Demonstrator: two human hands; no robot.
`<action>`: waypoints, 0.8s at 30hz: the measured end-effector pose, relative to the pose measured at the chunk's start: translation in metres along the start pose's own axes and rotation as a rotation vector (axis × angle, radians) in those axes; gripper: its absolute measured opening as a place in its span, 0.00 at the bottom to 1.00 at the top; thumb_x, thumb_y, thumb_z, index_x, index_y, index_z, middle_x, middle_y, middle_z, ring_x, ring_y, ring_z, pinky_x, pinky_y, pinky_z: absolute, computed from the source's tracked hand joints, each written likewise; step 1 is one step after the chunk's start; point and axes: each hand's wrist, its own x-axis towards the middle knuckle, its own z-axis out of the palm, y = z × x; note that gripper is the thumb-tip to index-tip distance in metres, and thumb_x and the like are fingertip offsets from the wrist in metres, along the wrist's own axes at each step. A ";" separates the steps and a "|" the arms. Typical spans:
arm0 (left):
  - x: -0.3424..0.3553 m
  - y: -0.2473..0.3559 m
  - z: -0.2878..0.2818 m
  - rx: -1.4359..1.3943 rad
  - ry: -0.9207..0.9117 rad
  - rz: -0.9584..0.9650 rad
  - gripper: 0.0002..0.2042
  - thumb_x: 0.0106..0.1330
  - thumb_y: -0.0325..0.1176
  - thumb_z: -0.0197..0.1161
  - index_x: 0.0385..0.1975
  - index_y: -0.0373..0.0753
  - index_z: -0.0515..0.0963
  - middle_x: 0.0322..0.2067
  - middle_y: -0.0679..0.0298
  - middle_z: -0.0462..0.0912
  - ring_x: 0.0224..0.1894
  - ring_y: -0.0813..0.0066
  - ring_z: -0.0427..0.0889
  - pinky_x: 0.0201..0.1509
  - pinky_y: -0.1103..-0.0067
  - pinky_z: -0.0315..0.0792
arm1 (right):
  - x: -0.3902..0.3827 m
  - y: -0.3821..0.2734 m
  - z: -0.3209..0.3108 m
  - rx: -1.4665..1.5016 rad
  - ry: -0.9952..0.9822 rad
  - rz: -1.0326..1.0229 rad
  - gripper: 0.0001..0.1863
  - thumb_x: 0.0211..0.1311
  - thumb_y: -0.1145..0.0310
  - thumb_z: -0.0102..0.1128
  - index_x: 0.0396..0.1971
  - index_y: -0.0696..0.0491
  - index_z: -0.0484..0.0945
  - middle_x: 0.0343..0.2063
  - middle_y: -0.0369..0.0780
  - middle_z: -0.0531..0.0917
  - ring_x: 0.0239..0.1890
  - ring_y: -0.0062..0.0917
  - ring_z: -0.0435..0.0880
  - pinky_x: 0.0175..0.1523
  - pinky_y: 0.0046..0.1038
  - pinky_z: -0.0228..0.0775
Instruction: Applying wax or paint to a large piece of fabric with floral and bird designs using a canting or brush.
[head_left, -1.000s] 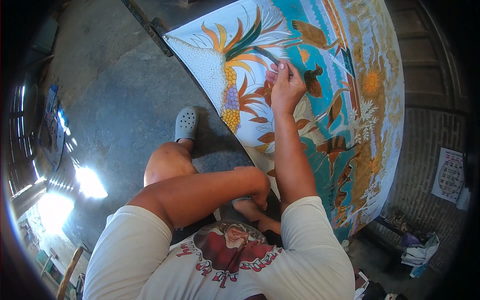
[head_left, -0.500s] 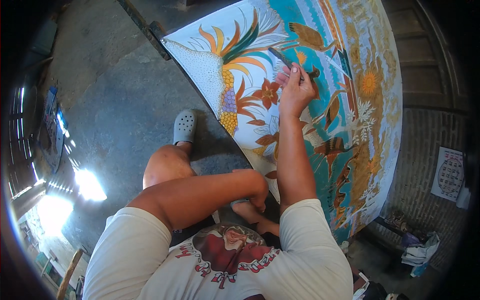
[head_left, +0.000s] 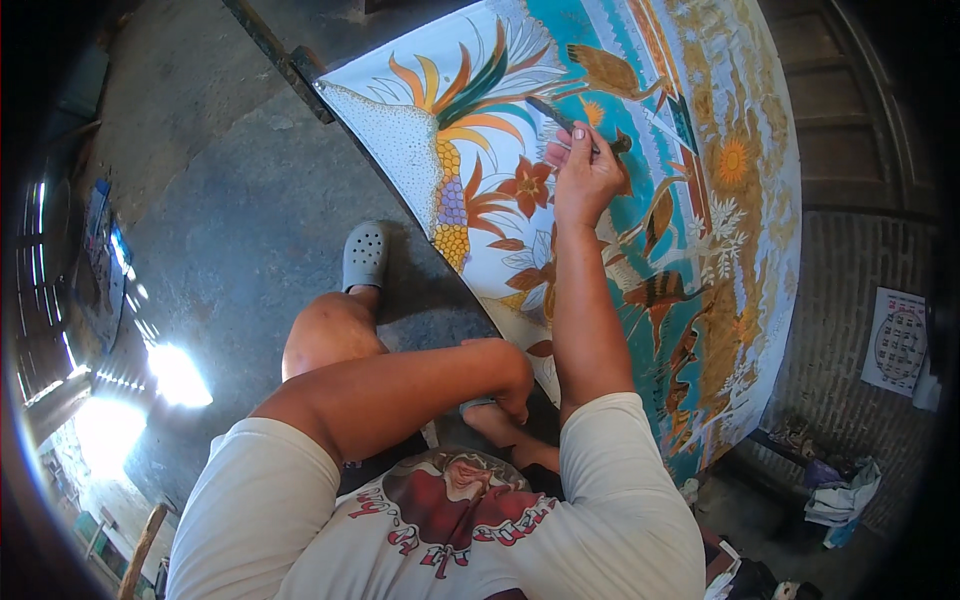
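My right hand [head_left: 588,178] is raised over a large painted cloth [head_left: 385,165], its fingers closed round a slim dark paintbrush [head_left: 548,112]. The brush's far end points up and left, beside the leaf tips of a painted plant and below a brown bird. Whether the tip touches the cloth I cannot tell. My left forearm lies bent across my lap, and my left hand [head_left: 512,380] hangs by my raised knee, off the cloth. Its fingers are mostly hidden. Orange leaves, a red-brown flower, birds and a teal band cover the cloth.
A dark wooden bar [head_left: 275,50] runs along the cloth's upper left edge. My grey clog [head_left: 366,255] rests on the concrete floor [head_left: 240,210] to the left. At right stands a ribbed wall with a paper sheet [head_left: 893,340]; crumpled bags [head_left: 840,500] lie below it.
The whole view has shifted slightly, with cloth and right hand a little further left. The brush stays in my right hand near the same leaves; my left arm keeps its pose.
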 end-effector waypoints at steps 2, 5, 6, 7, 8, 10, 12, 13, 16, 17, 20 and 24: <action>0.001 0.000 -0.001 0.010 -0.011 0.029 0.34 0.62 0.64 0.61 0.49 0.35 0.87 0.52 0.50 0.86 0.56 0.52 0.83 0.61 0.62 0.74 | 0.003 0.000 -0.001 0.021 0.005 -0.020 0.13 0.75 0.69 0.57 0.48 0.65 0.81 0.32 0.46 0.88 0.27 0.25 0.88 0.32 0.27 0.84; 0.003 -0.002 0.001 -0.011 0.010 0.010 0.33 0.61 0.64 0.62 0.48 0.36 0.87 0.51 0.50 0.87 0.55 0.52 0.84 0.60 0.61 0.74 | 0.006 -0.003 -0.005 0.004 0.031 -0.014 0.14 0.75 0.69 0.57 0.49 0.65 0.81 0.34 0.46 0.88 0.27 0.25 0.88 0.33 0.27 0.85; 0.004 -0.003 0.002 -0.012 0.012 0.010 0.33 0.61 0.64 0.62 0.48 0.36 0.87 0.51 0.50 0.87 0.55 0.52 0.84 0.60 0.61 0.74 | 0.006 -0.005 -0.007 0.004 0.029 -0.014 0.14 0.75 0.69 0.57 0.49 0.65 0.81 0.34 0.46 0.88 0.27 0.25 0.88 0.33 0.27 0.85; 0.007 -0.004 0.004 -0.014 0.012 0.008 0.33 0.61 0.64 0.62 0.48 0.36 0.87 0.51 0.50 0.86 0.55 0.52 0.84 0.60 0.61 0.74 | 0.007 -0.008 -0.010 0.033 0.032 -0.011 0.14 0.76 0.70 0.56 0.50 0.66 0.80 0.36 0.48 0.87 0.29 0.27 0.88 0.36 0.29 0.86; 0.007 -0.004 0.004 -0.016 0.012 0.006 0.33 0.61 0.64 0.62 0.48 0.36 0.87 0.51 0.50 0.86 0.54 0.51 0.84 0.59 0.61 0.75 | 0.008 -0.011 -0.012 0.061 0.035 -0.007 0.15 0.76 0.70 0.55 0.52 0.66 0.78 0.39 0.49 0.85 0.32 0.29 0.88 0.39 0.31 0.87; 0.008 -0.004 0.003 -0.015 -0.003 0.009 0.34 0.61 0.64 0.62 0.48 0.36 0.87 0.51 0.50 0.87 0.54 0.51 0.84 0.59 0.61 0.75 | 0.010 -0.016 -0.017 0.085 -0.008 -0.038 0.13 0.76 0.72 0.55 0.50 0.65 0.80 0.39 0.47 0.86 0.33 0.27 0.88 0.39 0.30 0.86; 0.007 -0.003 0.001 -0.011 -0.019 0.014 0.34 0.61 0.65 0.62 0.48 0.36 0.87 0.51 0.50 0.87 0.54 0.51 0.84 0.59 0.61 0.75 | 0.013 -0.022 -0.022 0.108 -0.047 -0.069 0.11 0.76 0.73 0.55 0.49 0.64 0.81 0.38 0.45 0.87 0.34 0.25 0.88 0.38 0.28 0.86; 0.007 -0.003 0.000 -0.021 -0.031 0.009 0.34 0.61 0.65 0.62 0.49 0.36 0.87 0.51 0.50 0.87 0.54 0.51 0.84 0.59 0.61 0.75 | 0.014 -0.025 -0.023 0.037 -0.139 -0.118 0.11 0.76 0.74 0.55 0.49 0.63 0.82 0.38 0.44 0.87 0.35 0.24 0.88 0.39 0.28 0.86; 0.003 0.000 -0.003 -0.023 -0.040 0.005 0.34 0.61 0.65 0.62 0.49 0.36 0.86 0.51 0.50 0.86 0.54 0.51 0.84 0.59 0.61 0.75 | 0.017 -0.024 -0.027 -0.091 -0.262 -0.195 0.10 0.74 0.77 0.56 0.49 0.61 0.83 0.39 0.43 0.87 0.36 0.23 0.88 0.41 0.27 0.85; 0.002 0.000 -0.004 -0.017 -0.037 0.002 0.34 0.61 0.64 0.62 0.49 0.36 0.86 0.51 0.50 0.86 0.54 0.51 0.85 0.58 0.61 0.75 | 0.018 -0.023 -0.027 -0.143 -0.297 -0.222 0.10 0.74 0.78 0.56 0.49 0.61 0.83 0.39 0.42 0.87 0.35 0.22 0.88 0.41 0.26 0.85; 0.002 0.001 -0.003 -0.022 -0.021 -0.001 0.34 0.62 0.64 0.62 0.49 0.35 0.86 0.51 0.50 0.86 0.54 0.51 0.85 0.59 0.61 0.75 | 0.020 -0.020 -0.025 -0.216 -0.305 -0.205 0.10 0.73 0.78 0.57 0.48 0.60 0.84 0.38 0.41 0.87 0.35 0.21 0.88 0.40 0.24 0.84; -0.005 0.002 -0.006 -0.047 -0.015 0.015 0.34 0.62 0.63 0.63 0.49 0.35 0.86 0.51 0.50 0.86 0.54 0.50 0.84 0.58 0.61 0.76 | 0.021 -0.020 -0.029 -0.290 -0.255 -0.246 0.10 0.72 0.78 0.57 0.47 0.60 0.84 0.37 0.41 0.87 0.34 0.20 0.88 0.40 0.24 0.83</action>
